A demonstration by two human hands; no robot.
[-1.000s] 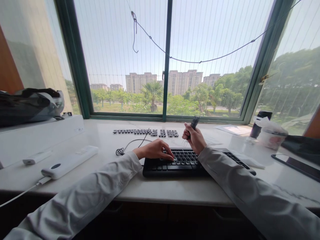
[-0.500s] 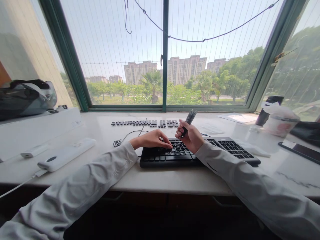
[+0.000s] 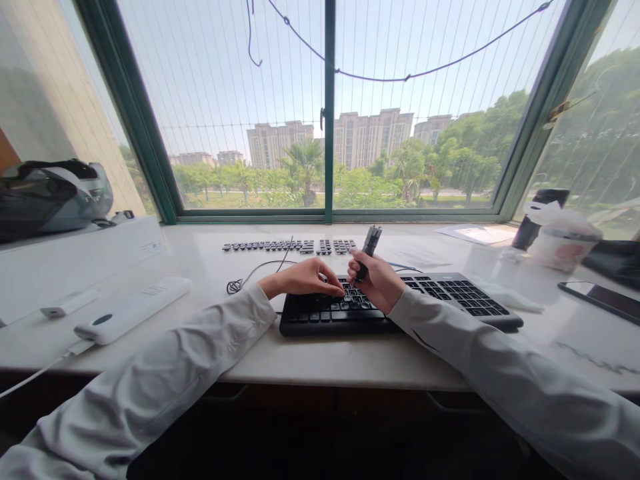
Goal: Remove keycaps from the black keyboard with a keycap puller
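Note:
A black keyboard (image 3: 360,317) lies in front of me, with bare key sockets at its right and keycaps on its lower left. My left hand (image 3: 310,277) rests over its left half, thumb and fingertips pinched together low at the keys; anything between them is hidden. Close beside it, my right hand (image 3: 377,280) is wrapped round a short black tool that looks like a keycap puller (image 3: 369,245), held almost upright. Its lower end is hard to make out among the keys. Loose keycaps (image 3: 270,246) are laid out in rows behind the keyboard.
A thin cable (image 3: 245,283) coils behind the keyboard's left end. At left are a white power bank (image 3: 133,310) and a white box (image 3: 135,241) with a dark visored headset or helmet (image 3: 55,197). To the right lie a phone (image 3: 603,300) and a lidded cup (image 3: 565,248).
My right hand has shifted slightly left and down, and the tool in it has turned more upright. My left hand stays in place.

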